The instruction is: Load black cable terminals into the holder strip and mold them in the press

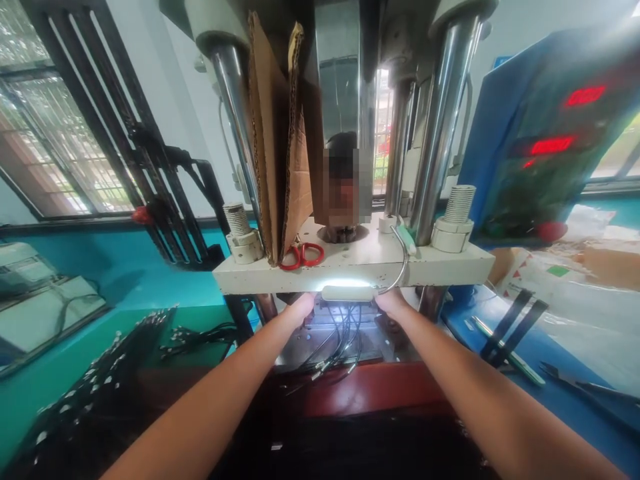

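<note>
Both arms reach forward beneath the thick white plate of a press. My left hand is at the left end of a lit lamp bar, and my right hand is at its right end. The fingers of each hand are hidden under the plate and behind the lamp, so what they grip cannot be made out. Between the hands, several thin black cables with metal ends hang out of the press over a dark red surface.
Red-handled scissors and folded cardboard rest on the plate, between steel columns. Bundled black cables lie on a green table at left. Pliers lie on a blue surface at right, below a blue control box.
</note>
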The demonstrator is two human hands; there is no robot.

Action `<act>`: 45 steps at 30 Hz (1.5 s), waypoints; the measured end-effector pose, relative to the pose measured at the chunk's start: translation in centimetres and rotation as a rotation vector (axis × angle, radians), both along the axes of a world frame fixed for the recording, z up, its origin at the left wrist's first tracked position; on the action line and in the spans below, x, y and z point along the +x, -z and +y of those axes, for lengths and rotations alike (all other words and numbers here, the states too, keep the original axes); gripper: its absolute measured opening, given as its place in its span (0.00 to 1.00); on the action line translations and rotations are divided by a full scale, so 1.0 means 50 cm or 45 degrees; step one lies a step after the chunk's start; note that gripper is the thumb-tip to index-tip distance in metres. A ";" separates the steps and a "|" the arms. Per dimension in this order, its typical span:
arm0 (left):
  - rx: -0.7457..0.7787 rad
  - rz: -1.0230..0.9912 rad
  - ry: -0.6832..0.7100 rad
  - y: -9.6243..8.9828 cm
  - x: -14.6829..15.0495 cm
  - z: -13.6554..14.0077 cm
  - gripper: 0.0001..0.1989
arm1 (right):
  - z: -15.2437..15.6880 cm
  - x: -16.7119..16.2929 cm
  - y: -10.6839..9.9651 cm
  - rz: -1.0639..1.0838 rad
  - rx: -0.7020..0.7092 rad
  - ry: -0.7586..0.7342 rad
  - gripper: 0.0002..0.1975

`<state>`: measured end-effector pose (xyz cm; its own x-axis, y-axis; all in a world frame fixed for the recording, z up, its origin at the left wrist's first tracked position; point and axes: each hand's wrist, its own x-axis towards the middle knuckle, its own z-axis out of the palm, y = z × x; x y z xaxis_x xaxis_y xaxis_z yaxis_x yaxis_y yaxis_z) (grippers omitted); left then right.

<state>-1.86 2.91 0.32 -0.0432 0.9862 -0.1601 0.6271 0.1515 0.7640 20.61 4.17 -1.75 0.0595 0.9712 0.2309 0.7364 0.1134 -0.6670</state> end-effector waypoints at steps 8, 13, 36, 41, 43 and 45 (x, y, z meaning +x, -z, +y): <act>0.002 0.167 0.481 -0.051 -0.051 -0.150 0.14 | 0.005 -0.001 0.009 0.222 -0.043 0.165 0.15; -0.051 0.158 0.621 -0.047 -0.053 -0.181 0.09 | 0.004 -0.001 0.009 0.269 -0.044 0.198 0.14; -0.065 -0.046 0.638 -0.013 -0.002 -0.157 0.07 | -0.067 0.023 -0.030 -0.192 -0.052 0.081 0.12; -0.022 -0.058 0.614 -0.014 0.004 -0.157 0.06 | -0.097 0.008 -0.020 -0.348 0.003 -0.024 0.11; -0.001 -0.057 0.613 -0.012 0.008 -0.156 0.05 | -0.100 0.002 -0.018 -0.395 0.014 -0.024 0.11; 0.015 -0.039 0.604 -0.007 0.014 -0.155 0.04 | -0.099 -0.001 -0.023 -0.442 0.011 -0.035 0.11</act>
